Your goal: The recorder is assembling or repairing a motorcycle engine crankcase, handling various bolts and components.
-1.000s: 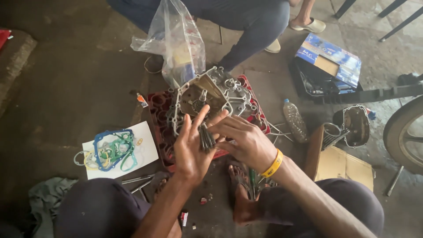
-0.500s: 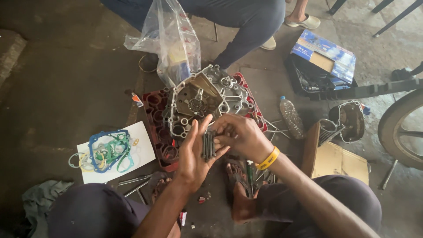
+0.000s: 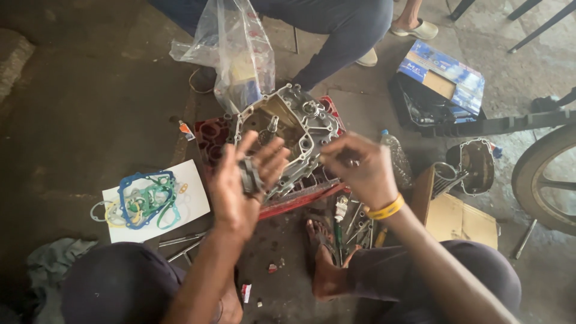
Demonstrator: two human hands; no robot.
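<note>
The left hand is raised palm-up above the floor, fingers curled around a small stack of grey metal parts that rests against its palm; they look dull, dark and greasy, ridged along the edge. Just to the side, the right hand, with a yellow band at the wrist, has its fingertips pinched together on something too small to make out. Below and between both hands sits a silver engine case on a red crate. A sheet with coloured gaskets lies on the floor to the left.
</note>
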